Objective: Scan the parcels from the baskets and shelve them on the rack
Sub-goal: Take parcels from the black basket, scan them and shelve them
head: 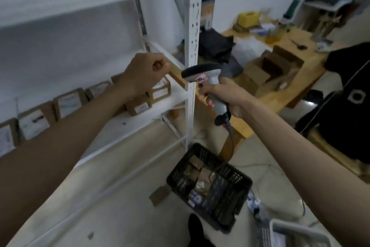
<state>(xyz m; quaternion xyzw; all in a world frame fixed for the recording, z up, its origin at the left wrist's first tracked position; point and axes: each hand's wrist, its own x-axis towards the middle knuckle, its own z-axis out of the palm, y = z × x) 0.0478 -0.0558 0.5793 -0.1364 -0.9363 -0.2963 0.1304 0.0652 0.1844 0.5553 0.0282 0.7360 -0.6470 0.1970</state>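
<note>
My right hand (224, 94) grips a grey barcode scanner (208, 84) by its handle, its dark head pointing left toward the rack post. My left hand (144, 72) hovers over the rack's middle shelf (140, 122) with the fingers curled into a fist and nothing visible in it. Under and beside that hand lie small brown parcels (140, 106) with white labels, and a row of similar parcels (68, 102) leans against the back wall. On the floor below stands a black mesh basket (236, 192) with several parcels (198, 172) inside.
The white rack post (193, 46) stands between my hands. A wooden table (280, 78) with open cardboard boxes and clutter is to the right. A loose piece of cardboard (159, 194) lies on the floor, and a light grey basket (296, 232) shows at the bottom right.
</note>
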